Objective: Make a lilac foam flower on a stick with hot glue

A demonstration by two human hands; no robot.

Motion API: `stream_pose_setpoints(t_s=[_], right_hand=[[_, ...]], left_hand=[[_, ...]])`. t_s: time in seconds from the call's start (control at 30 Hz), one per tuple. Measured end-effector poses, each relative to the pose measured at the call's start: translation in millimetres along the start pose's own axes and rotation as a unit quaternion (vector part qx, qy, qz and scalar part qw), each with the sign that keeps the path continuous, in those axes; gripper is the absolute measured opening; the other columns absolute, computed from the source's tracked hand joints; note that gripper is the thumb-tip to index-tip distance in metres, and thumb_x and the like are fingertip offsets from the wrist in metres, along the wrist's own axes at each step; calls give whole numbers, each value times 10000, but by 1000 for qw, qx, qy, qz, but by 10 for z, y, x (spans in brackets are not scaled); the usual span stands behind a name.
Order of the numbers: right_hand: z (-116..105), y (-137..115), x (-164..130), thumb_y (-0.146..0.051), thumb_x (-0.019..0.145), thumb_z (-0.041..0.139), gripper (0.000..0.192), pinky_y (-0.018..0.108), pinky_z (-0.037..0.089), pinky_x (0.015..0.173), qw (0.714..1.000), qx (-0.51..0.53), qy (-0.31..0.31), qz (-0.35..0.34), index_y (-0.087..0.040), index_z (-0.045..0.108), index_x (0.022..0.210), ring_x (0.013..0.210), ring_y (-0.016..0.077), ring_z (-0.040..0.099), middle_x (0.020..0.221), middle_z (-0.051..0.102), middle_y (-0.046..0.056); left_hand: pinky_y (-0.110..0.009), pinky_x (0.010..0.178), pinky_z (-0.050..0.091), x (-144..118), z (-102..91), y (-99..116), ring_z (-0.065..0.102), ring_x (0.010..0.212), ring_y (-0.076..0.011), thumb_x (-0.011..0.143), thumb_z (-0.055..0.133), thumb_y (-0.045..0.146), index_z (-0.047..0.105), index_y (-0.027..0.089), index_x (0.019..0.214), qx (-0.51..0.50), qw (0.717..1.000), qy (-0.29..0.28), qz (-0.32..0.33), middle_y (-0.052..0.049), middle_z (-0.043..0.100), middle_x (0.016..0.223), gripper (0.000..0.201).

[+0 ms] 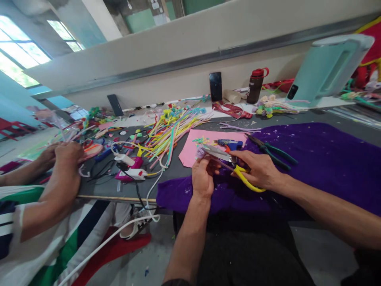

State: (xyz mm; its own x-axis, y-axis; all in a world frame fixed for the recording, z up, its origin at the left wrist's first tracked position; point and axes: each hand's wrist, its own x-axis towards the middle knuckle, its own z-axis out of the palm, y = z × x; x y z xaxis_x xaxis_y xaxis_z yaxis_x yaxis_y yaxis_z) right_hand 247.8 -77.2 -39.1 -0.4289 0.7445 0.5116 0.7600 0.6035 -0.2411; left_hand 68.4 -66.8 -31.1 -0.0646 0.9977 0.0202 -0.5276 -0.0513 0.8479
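Note:
My right hand (258,169) is closed on a pair of scissors with yellow handles (246,180). Their metal blades point left, reaching a small fuzzy lilac piece (200,152) on a thin stem, pinched in my left hand (204,174). Whether the blades touch it, I cannot tell. Just beyond both hands, a pink sheet (188,153) bears a blue glue gun (230,143) and small coloured bits. Green-handled pliers (275,153) lie right of my right hand on a purple cloth (321,163).
Bundled pipe cleaners (175,129) lie left of the sheet, near a magenta power strip (127,172) with trailing cables. Toward the back stand a phone (216,86), a dark bottle (255,87) and a mint kettle (327,71). At left, a co-worker's hands (67,153) handle something pink.

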Motion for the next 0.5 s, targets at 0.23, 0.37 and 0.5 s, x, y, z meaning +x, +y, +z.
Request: stream_pose_setpoints(t_s=[0.23,0.37,0.5], right_hand=[[-11,3,12,-489,805,516,548,260,402,596,997,-68,2,-21,-143,476,1227,701,175,585,921,626,86],[-10,3,19,-470,811,515,535,259,398,588,996,-86,6,-29,-139,474,1230,687,169,580,906,623,81],[-5,4,19,-440,812,527,508,252,395,579,996,-86,11,-30,-147,477,1224,679,164,584,883,623,65]], left_hand=[[-172,386,357,-7,4,-12,548,457,-90,699,592,274,616,136,738,23,1000,12,16,16,609,558,145],[-169,387,360,-7,-3,-29,544,460,-86,704,591,267,616,140,742,35,999,16,27,20,607,565,135],[-166,387,361,-7,-11,-40,541,464,-83,700,588,254,613,141,718,45,998,18,31,18,608,576,117]])
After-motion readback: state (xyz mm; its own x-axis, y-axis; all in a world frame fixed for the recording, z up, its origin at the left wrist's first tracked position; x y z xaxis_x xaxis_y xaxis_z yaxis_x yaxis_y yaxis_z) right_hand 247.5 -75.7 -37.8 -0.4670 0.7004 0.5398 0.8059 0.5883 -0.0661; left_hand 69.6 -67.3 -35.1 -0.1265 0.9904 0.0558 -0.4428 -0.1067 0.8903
